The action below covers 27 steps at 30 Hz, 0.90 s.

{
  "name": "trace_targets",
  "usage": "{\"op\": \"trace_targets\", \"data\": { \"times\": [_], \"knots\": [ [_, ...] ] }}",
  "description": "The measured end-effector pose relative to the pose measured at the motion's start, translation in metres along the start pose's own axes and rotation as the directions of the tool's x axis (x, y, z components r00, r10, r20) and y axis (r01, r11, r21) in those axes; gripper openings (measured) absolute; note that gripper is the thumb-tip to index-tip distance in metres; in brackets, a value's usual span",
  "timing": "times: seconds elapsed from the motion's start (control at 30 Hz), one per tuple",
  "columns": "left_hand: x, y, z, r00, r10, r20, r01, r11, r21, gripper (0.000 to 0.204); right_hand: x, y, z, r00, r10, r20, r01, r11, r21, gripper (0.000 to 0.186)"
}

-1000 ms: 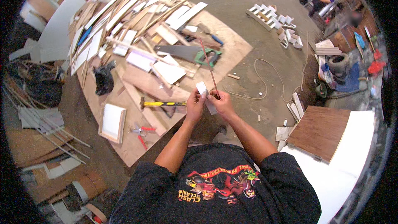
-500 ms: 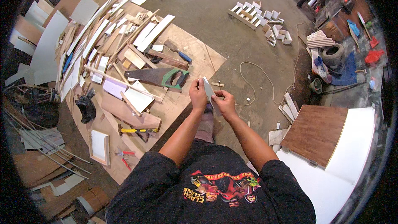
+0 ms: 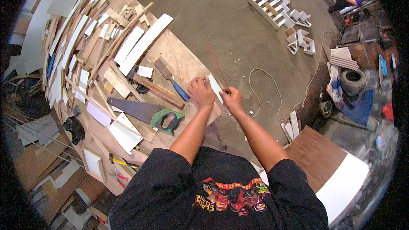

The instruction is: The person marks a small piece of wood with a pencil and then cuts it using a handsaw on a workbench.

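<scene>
At centre, the white strip point(image 3: 215, 88) looks smooth; at left, the saw blade point(image 3: 135, 109) is dull metal, the tabletop point(image 3: 185, 53) matt wood.

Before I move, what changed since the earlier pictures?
The left hand shifted from the table's near edge to its corner, now close to the blue-handled tool; the right hand went with it. Nothing was visibly let go: the white strip and thin red stick remain in hand. The handsaw lies as it was.

Below me spreads a grey-brown floor point(image 3: 200, 12), with a plywood worktop point(image 3: 181, 57) at my left and a brown-and-white panel point(image 3: 319, 155) at my right.
</scene>
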<state>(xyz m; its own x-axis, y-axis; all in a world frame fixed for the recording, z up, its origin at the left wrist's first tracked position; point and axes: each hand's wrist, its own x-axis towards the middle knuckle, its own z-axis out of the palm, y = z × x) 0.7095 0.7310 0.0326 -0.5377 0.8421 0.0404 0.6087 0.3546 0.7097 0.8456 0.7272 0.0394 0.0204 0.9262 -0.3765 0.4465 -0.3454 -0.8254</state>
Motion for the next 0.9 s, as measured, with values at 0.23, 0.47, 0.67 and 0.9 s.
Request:
{"op": "trace_targets", "data": {
  "times": [0.23, 0.47, 0.67, 0.9],
  "knots": [
    [0.015, 0.002, 0.033, 0.993, -0.039, -0.109, 0.071, 0.949, 0.306, 0.027, 0.043, -0.003, 0.002, 1.000, 0.018, 0.026, -0.014, 0.989, -0.149, 0.029],
    [0.013, 0.003, 0.046, 0.984, -0.043, -0.175, 0.094, 0.950, 0.299, 0.027, 0.047, 0.002, -0.004, 0.997, -0.022, 0.070, 0.031, 0.992, -0.123, 0.027],
    [0.018, 0.014, 0.054, 0.966, -0.159, -0.203, 0.212, 0.939, 0.272, 0.028, 0.052, 0.003, -0.005, 0.994, -0.041, 0.105, 0.049, 0.995, -0.083, 0.025],
    [0.037, 0.027, 0.065, 0.864, -0.321, -0.388, 0.413, 0.893, 0.180, 0.032, 0.060, -0.002, -0.011, 0.976, -0.063, 0.207, 0.093, 0.986, -0.139, 0.026]
  ]
}}
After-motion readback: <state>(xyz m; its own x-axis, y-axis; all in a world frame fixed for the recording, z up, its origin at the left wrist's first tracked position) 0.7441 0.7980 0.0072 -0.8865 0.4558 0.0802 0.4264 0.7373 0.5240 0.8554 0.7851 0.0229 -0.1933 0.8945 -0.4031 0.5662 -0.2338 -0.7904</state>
